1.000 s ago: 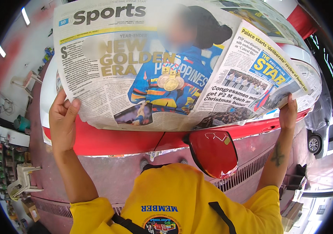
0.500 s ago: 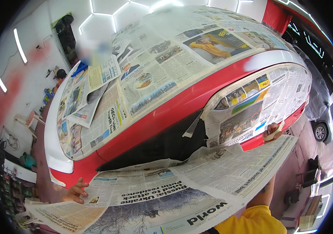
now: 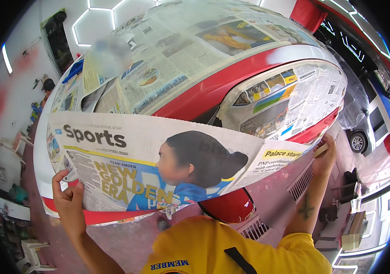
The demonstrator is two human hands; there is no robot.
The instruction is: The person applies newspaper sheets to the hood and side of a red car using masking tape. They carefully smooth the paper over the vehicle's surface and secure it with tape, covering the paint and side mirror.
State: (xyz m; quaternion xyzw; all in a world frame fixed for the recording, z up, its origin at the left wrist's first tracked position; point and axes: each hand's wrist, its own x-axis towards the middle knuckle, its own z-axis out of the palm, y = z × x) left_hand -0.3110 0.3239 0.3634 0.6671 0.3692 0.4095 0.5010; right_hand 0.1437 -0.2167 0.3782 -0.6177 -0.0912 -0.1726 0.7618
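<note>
The left hand point(image 3: 69, 196) at eight o'clock pinches one end of the newspaper point(image 3: 99, 160); the right hand point(image 3: 326, 153) at three grips the other, with what looks like a beige roll point(image 3: 321, 150). Between them, before the car point(image 3: 195, 96), it's best kept evenly taut.

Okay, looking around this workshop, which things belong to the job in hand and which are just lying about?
Belong to the job:
newspaper sheet, held by the left hand and right hand
red-and-white car
newspaper on the car

Apparently just lying about:
white chair, left side
green bucket, below that chair in view
brown box, lower right
</note>
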